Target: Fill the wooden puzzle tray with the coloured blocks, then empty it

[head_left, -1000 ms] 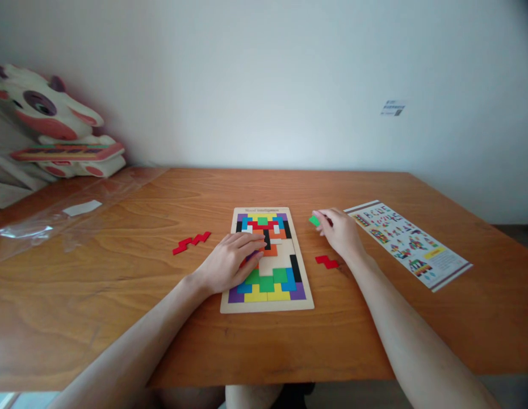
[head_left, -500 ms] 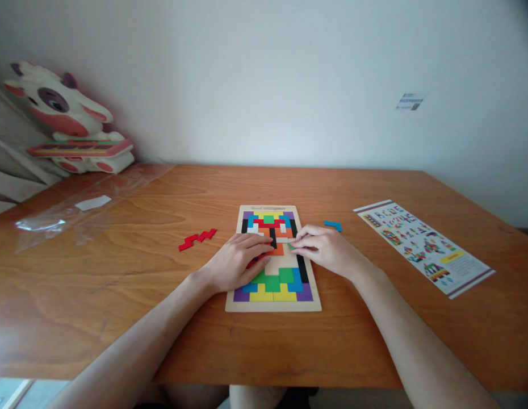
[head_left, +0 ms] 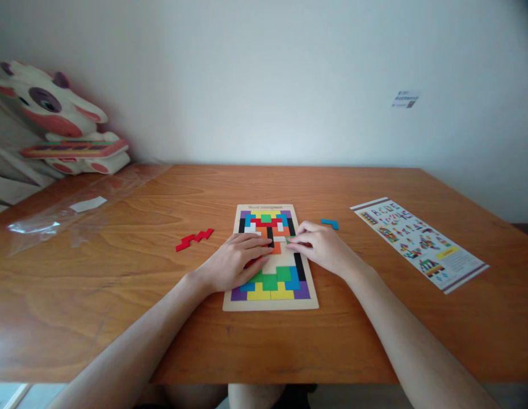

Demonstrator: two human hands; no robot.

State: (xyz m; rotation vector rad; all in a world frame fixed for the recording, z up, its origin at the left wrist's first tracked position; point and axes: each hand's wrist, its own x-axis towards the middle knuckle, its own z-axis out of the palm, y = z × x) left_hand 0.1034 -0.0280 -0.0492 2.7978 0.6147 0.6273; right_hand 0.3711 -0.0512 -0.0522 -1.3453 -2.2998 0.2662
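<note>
1. Lays the left hand [head_left: 235,262] flat over the left-centre of the puzzle board [head_left: 270,305]. Keeps its fingers stretched and close together, gripping nothing, tips beside an orange piece [head_left: 276,248].
2. Pinches a small green piece [head_left: 290,240] in the narrowly closed fingertips of the right hand [head_left: 322,250], just right of the frame's centre. Holds it at the upper edge of the board's bare gap; cannot tell whether it touches the wood.
3. Leaves a blue piece [head_left: 330,223] on the table [head_left: 119,295] just beyond the right hand and red pieces [head_left: 193,239] left of the board. Leaves a printed leaflet [head_left: 417,241] at right, with clear plastic wrap [head_left: 55,218] and a cow-shaped toy [head_left: 55,119] at upper left.
4. Could, by the look of it, wedge the green piece askew if lowered tilted or turned the wrong way against its neighbours. Could also lift seated pieces with a dragging fingertip, or slide the board if the flat left hand eases off.
5. Differs from a second ago: then held the green piece off the board, over the table at right, with a red piece lying below that hand and the blue one hidden. Now shows the blue piece and no red piece there. Matches the half-second-old frame almost exactly, right fingertips only slightly further in.
</note>
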